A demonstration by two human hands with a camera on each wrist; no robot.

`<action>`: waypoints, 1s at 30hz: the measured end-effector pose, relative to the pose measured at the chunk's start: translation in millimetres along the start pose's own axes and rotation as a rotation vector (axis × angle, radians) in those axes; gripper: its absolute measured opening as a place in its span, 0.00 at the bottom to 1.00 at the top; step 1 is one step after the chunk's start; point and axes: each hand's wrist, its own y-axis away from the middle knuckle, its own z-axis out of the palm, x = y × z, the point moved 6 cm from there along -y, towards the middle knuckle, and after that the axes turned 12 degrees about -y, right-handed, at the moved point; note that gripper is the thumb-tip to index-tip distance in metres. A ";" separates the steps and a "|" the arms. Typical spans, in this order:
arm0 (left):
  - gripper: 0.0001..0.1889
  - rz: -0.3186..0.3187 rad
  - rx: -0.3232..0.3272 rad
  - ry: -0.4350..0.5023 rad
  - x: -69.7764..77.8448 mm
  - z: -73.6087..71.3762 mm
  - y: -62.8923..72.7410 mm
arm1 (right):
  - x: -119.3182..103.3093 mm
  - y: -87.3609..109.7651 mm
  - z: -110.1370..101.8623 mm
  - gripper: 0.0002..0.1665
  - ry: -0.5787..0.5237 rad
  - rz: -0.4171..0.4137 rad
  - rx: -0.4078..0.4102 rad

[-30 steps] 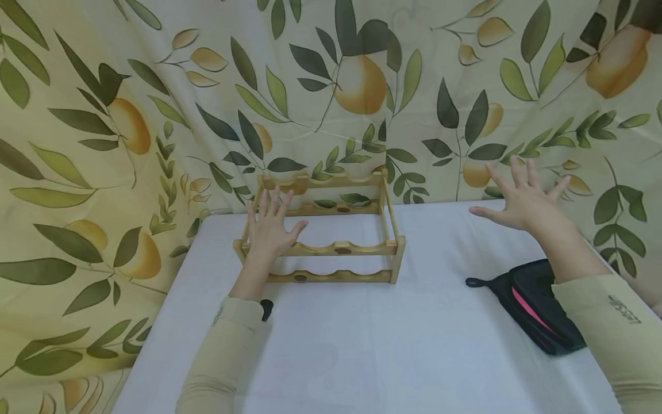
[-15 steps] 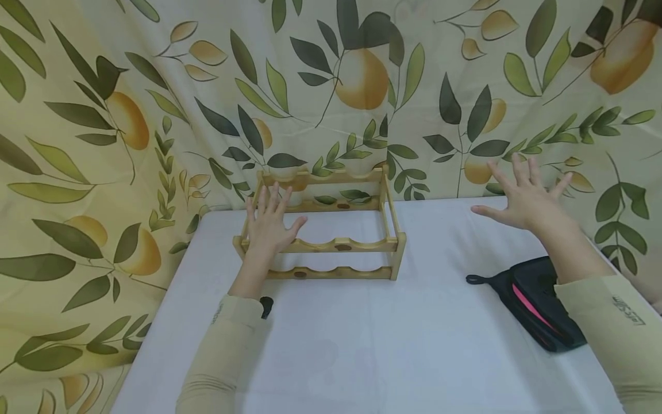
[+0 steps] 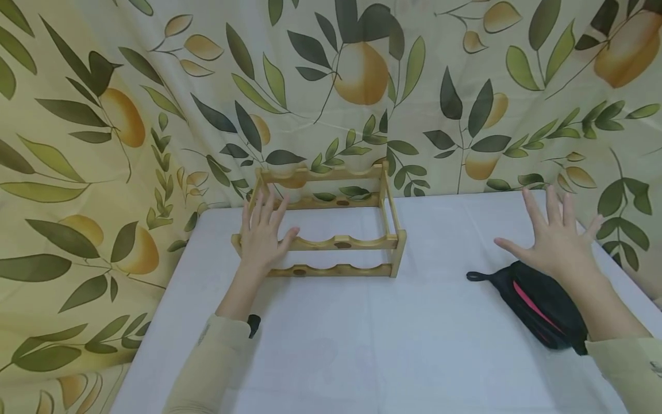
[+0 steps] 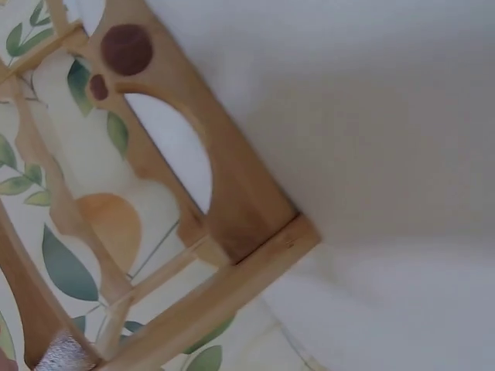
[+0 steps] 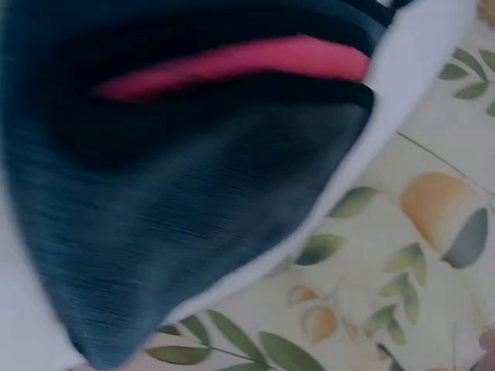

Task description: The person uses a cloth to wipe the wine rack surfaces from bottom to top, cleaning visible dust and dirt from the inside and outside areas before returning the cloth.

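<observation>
A light wooden rack with scalloped rails (image 3: 343,242) stands on the white-covered table, also seen close up in the left wrist view, rails (image 4: 247,193) tilted. My left hand (image 3: 261,238) is spread in front of the rack's left end; whether it touches the wood I cannot tell. To the right lies a black pouch (image 3: 548,310) with a pink strip along its opening and a small loop at one end. My right hand (image 3: 561,247), fingers spread, is over the pouch's far side and holds nothing. The pouch (image 5: 216,178) fills much of the right wrist view.
White cloth covers the table (image 3: 351,345). Behind it and at the left hangs a curtain (image 3: 320,86) printed with leaves and orange fruit. The rack stands near the table's back edge, close to the curtain. A shiny silvery patch (image 4: 66,354) shows at the rack's lower corner.
My right hand has come down and to the right, from in front of the curtain to over the pouch. The left hand has shifted slightly left. Rack and pouch stay put.
</observation>
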 end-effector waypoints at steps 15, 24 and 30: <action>0.35 0.095 0.198 -0.015 1.0 9.1 27.2 | 43.1 62.9 58.1 0.64 0.039 0.021 -0.051; 0.35 0.092 0.216 -0.035 -4.7 12.9 34.1 | 68.5 80.6 68.9 0.63 0.066 0.077 -0.107; 0.37 0.068 0.122 -0.065 -7.4 21.9 37.3 | 76.2 86.1 76.7 0.60 0.064 0.089 -0.145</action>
